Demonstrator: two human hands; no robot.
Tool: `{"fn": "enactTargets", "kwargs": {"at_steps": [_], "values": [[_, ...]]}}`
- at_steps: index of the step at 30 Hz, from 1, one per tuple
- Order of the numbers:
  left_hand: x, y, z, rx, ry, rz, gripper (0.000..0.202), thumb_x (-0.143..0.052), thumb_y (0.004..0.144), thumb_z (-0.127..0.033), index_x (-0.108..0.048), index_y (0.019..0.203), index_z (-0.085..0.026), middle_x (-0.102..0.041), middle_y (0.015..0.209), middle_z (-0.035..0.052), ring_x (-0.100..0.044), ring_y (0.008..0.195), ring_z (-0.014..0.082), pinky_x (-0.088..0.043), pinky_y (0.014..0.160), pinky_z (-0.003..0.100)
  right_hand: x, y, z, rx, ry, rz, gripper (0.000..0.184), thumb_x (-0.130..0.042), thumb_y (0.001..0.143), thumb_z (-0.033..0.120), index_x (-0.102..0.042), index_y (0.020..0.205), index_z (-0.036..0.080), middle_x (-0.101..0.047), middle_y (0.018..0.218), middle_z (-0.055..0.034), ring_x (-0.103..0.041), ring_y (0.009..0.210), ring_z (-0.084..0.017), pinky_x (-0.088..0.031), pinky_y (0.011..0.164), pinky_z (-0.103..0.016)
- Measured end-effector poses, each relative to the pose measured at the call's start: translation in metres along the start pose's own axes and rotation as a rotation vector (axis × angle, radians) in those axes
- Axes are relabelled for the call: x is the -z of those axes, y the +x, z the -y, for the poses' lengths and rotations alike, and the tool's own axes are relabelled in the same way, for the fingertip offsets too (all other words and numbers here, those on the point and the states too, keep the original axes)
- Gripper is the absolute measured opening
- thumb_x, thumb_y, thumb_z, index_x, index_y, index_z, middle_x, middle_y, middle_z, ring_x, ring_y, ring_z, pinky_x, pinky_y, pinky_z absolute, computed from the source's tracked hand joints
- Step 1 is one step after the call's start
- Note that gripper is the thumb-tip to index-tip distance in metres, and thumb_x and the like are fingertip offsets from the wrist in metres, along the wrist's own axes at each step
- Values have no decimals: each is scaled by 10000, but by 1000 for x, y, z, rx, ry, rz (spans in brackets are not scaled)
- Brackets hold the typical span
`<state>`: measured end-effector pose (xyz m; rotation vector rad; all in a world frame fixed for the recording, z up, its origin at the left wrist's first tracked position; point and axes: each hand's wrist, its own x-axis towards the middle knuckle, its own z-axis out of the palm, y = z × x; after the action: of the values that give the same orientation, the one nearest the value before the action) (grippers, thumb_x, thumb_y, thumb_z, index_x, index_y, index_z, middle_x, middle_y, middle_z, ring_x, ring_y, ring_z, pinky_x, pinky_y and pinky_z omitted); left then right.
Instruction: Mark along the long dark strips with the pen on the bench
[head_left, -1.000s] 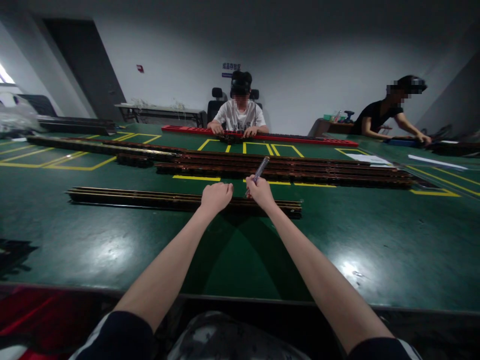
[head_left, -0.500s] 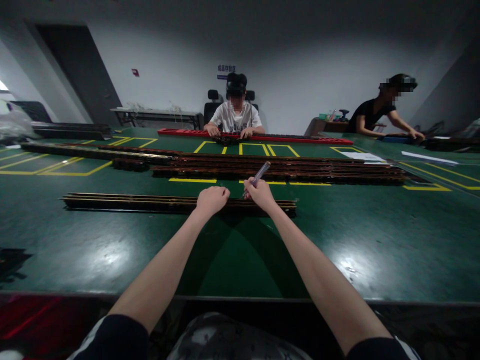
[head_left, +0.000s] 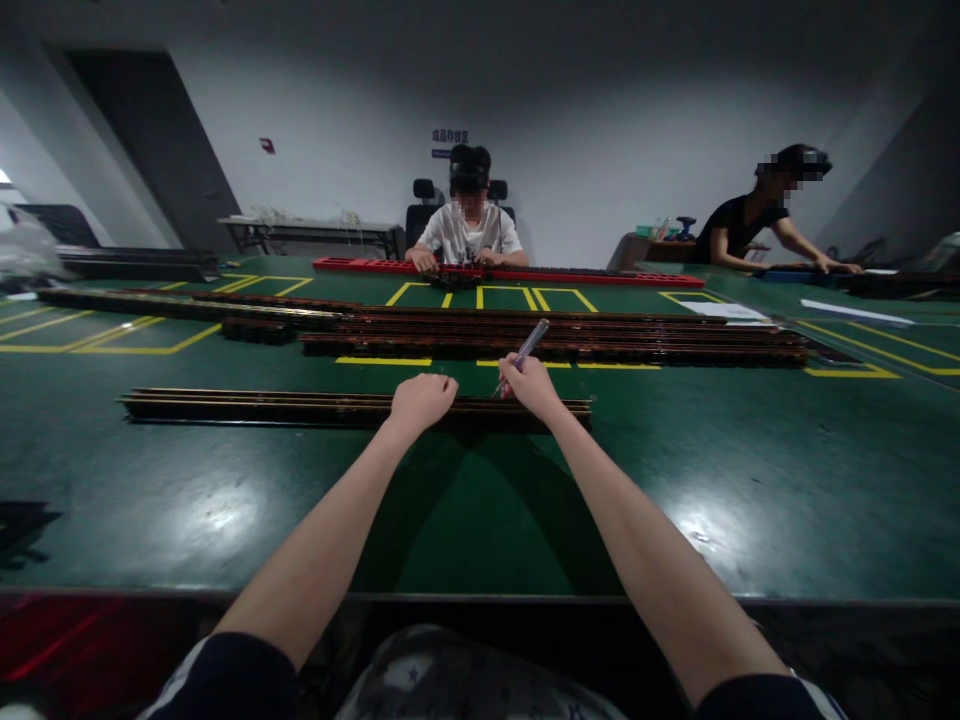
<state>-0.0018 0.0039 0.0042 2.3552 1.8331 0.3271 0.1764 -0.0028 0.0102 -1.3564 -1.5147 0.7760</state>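
Note:
A long dark strip with brass-coloured edges [head_left: 262,405] lies across the green table [head_left: 187,500] in front of me. My left hand [head_left: 421,399] rests on it as a closed fist, and what is in it, if anything, is hidden. My right hand [head_left: 531,385] is closed round a clear pen-like tool [head_left: 525,348], held like a pencil with its tip down at the strip and its top leaning away to the right.
Farther back lie several more long dark strips [head_left: 555,335] over yellow floor-style markings [head_left: 112,335]. A seated person [head_left: 469,225] works at a red rail [head_left: 510,272] opposite me. Another person [head_left: 765,220] leans over the table at the far right. Papers [head_left: 720,311] lie near them.
My right hand with the tool has shifted slightly right along the strip, and the tool stands a little steeper. The left fist has barely moved.

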Motion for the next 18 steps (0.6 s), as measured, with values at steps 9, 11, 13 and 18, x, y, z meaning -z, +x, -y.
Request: {"fn": "enactTargets", "kwargs": {"at_steps": [9, 11, 13, 18], "values": [[-1, 0, 1, -9, -10, -11, 466, -232, 927, -336, -610, 715, -165, -641, 726, 88, -607, 633, 177, -444, 552, 261, 3, -5, 10, -65, 2, -42, 317, -492, 903, 168, -494, 586, 176, -522, 483, 36, -541, 443, -97, -469, 518, -211], [-1, 0, 1, -15, -18, -14, 465, -233, 927, -338, -611, 717, -167, -645, 732, 90, -608, 635, 178, -446, 554, 261, 3, -5, 9, -67, 3, -43, 314, -487, 901, 175, -491, 587, 179, -525, 486, 35, -541, 444, -99, -469, 520, -216], [0, -1, 1, -11, -33, -6, 463, -236, 926, -336, -619, 729, -168, -654, 747, 93, -614, 644, 181, -450, 558, 264, 3, -4, 8, -64, 3, -40, 308, -482, 900, 187, -489, 592, 180, -528, 493, 36, -540, 446, -98, -468, 522, -218], [1, -1, 0, -5, -22, 2, 461, -243, 923, -336, -642, 760, -171, -668, 768, 96, -630, 663, 191, -462, 574, 278, 3, -4, 4, -34, 21, -30, 310, -485, 902, 233, -487, 596, 183, -525, 495, 40, -536, 449, -97, -471, 534, -222]]}}
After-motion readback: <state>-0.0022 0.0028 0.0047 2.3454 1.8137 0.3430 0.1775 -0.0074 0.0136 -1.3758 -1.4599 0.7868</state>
